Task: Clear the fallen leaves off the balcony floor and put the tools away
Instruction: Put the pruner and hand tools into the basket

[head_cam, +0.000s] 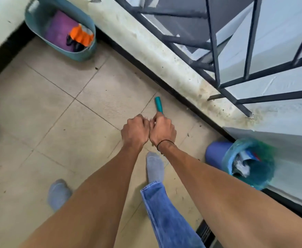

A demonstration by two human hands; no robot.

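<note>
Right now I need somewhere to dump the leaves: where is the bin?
In the head view the bin stands at the lower right, against the wall below the railing, just right of the right hand.

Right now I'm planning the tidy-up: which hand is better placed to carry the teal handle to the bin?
Probably the right hand: it already grips the teal handle, and the lined bin stands on its side.

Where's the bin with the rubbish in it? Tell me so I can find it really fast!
Look along the low wall under the dark railing to its near end, on the person's right. The rubbish bin lies tipped there against the wall, beside the right arm. It is blue-purple with a see-through bag, unlike the teal tub in the far corner.
</note>
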